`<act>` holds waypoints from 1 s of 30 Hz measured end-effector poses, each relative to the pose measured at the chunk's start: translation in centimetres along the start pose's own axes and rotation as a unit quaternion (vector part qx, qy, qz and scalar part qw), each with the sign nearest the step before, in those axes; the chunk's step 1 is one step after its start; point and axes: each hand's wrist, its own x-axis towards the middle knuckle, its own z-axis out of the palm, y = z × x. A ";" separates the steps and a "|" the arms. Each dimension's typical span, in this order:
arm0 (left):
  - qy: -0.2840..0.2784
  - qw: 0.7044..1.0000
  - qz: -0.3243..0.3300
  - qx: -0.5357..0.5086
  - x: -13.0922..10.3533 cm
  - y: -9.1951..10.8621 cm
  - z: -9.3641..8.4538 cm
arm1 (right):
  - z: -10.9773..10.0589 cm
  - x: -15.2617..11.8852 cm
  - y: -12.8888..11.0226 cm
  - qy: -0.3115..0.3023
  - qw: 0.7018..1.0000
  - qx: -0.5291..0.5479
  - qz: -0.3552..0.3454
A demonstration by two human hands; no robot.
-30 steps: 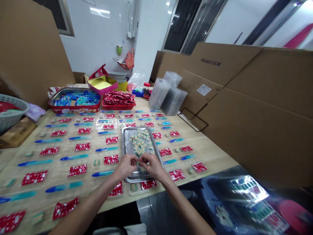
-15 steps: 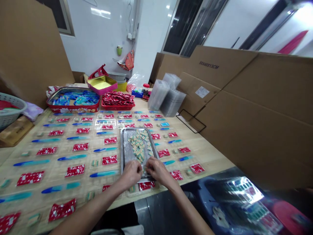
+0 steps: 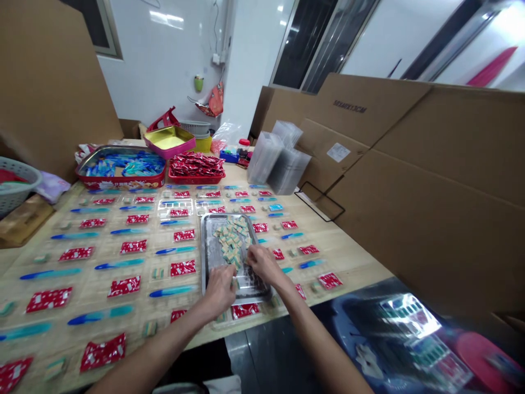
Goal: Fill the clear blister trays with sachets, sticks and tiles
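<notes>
The cardboard (image 3: 426, 208) bore print ending "X13CM"; its label (image 3: 338, 152) was illegible. The red tin (image 3: 143, 181) carried unreadable lettering. Over the metal tray (image 3: 210, 257), left hand (image 3: 221, 285) and right hand (image 3: 262, 264) were curled, grasp undeterminable, beside small striped pieces (image 3: 232, 241) lying inside.

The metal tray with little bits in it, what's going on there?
A person has the left hand and right hand over the metal tray, fingers near little striped pieces. Whether either pinches one is too small to tell. Around the tray lie red packets and blue pen-shaped things in clear plastic boxes.
</notes>
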 end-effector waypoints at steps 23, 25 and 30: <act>0.049 0.991 0.118 -0.048 -1.7 -3.0 -2.1 | 1.2 -2.5 -5.9 -0.055 0.969 0.193 -0.143; 0.051 0.992 0.108 -0.028 -1.8 -3.1 -1.9 | 1.3 -2.7 -5.7 -0.047 0.963 0.228 -0.135; 0.079 0.989 0.124 -0.021 -1.8 -3.6 -1.5 | 1.4 -2.8 -4.8 -0.011 0.958 0.267 -0.108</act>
